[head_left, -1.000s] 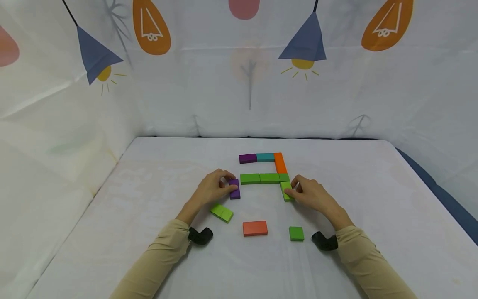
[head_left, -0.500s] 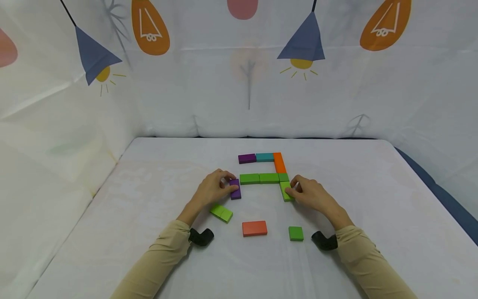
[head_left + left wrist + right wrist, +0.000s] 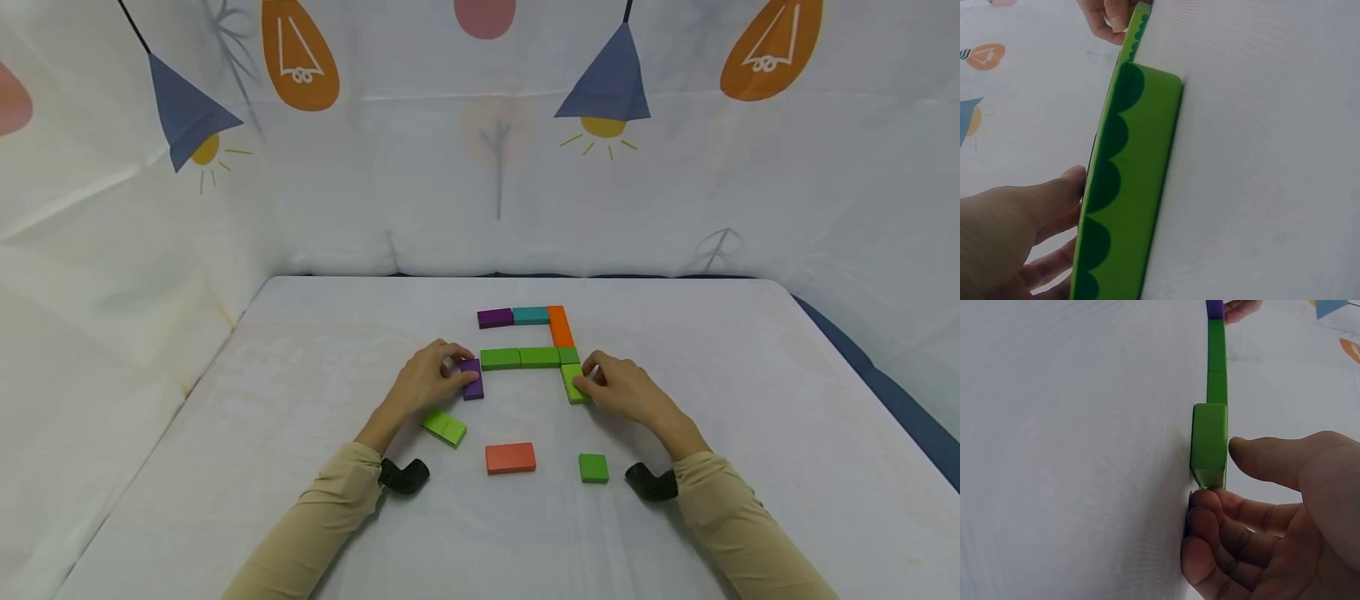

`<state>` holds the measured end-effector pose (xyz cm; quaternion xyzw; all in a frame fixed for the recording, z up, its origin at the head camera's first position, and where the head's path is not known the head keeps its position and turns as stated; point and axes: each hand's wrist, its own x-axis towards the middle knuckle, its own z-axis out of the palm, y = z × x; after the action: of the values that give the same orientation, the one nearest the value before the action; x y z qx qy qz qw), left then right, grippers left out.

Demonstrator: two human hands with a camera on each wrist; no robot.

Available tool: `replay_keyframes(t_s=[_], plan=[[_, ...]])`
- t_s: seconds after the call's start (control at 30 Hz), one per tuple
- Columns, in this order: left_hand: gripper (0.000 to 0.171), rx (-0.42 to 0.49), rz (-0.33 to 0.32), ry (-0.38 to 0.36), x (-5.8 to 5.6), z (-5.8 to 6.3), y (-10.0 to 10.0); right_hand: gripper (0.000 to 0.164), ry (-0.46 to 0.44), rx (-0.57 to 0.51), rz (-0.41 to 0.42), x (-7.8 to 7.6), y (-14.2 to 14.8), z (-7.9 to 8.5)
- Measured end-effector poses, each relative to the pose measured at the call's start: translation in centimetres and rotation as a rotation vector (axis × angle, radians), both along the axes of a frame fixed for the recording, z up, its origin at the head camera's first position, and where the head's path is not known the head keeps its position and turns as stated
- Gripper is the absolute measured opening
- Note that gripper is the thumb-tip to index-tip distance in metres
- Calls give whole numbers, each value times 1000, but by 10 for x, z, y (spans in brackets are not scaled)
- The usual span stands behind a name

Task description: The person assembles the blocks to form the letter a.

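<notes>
In the head view my left hand [image 3: 423, 382] pinches a purple block [image 3: 472, 382] between thumb and fingers, at the left end of a green row. That row holds two long green blocks [image 3: 519, 358] and a small green block [image 3: 568, 356]. My right hand [image 3: 628, 390] holds a light green block [image 3: 573, 385] that runs toward me from the row's right end. In the right wrist view, the thumb lies at the top of this block [image 3: 1209, 436] and curled fingers are beside its lower end. A scalloped light green block [image 3: 1132, 169] hides the left fingertips in the left wrist view.
Behind the green row lie dark purple [image 3: 495, 318], teal [image 3: 531, 316] and orange [image 3: 560, 326] blocks, joined at a corner. Nearer me are a light green pair [image 3: 445, 427], a coral block [image 3: 511, 458] and a green square block [image 3: 593, 468] on the white table [image 3: 300, 367].
The purple block has shifted slightly right, up to the green row's left end, with my left hand on it. My right hand and the light green block look still.
</notes>
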<state>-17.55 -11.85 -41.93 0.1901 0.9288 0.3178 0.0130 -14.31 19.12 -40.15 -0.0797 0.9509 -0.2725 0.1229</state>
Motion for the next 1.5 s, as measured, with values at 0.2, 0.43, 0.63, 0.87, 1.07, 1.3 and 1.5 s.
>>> replay_keyframes(t_s=[0.2,0.43,0.63,0.87,1.07,1.3,1.5], plan=[[32,3,-4,11,0,-1,0,33,-5,-1,-3,0,0,1],[32,3,-1,18,0,-2,1,33,-4,2,2,0,0,1],[32,1,1,15,1,-1,1,31,0,9,-3,-1,0,2],[32,3,-3,8,3,-1,3,31,-1,8,2,-1,0,1],[32,3,3,11,3,0,3,31,-14,7,-5,-1,-1,2],[31,7,7,-6,3,0,3,30,-5,12,-5,-1,-1,2],[34,17,-18,-36,1,2,1,27,21,43,15,-1,0,0]])
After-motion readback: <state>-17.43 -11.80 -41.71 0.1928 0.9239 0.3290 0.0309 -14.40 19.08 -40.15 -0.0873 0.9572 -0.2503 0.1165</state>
